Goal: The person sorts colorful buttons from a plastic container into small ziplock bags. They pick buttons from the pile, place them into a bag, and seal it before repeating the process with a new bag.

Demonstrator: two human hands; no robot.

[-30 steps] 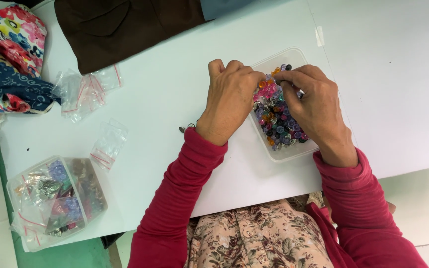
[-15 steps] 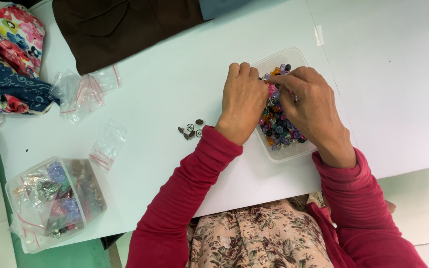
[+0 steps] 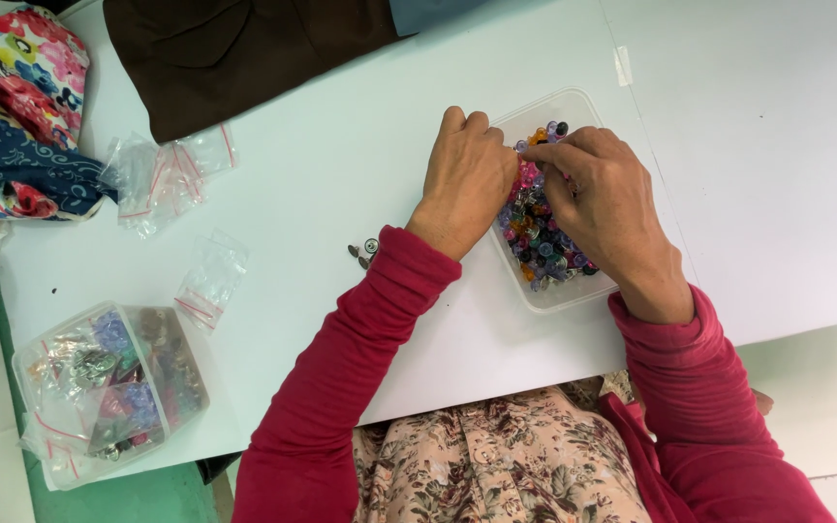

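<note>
A clear plastic tub of small multicoloured beads sits on the white table. My left hand rests at the tub's left edge with its fingers curled over the beads. My right hand lies across the tub from the right, thumb and forefinger pinched together at the pink beads near the top. The fingertips of both hands meet there, and what lies between them is hidden. A few small metal pieces lie on the table beside my left wrist.
At the near left stands a clear box stuffed with small bags of parts. Empty zip bags and another lie left of centre. Brown cloth lies at the back, floral fabric at the far left.
My left hand has shifted a little to the right onto the tub's edge, uncovering the small metal pieces on the table. My right hand has stayed over the beads.
</note>
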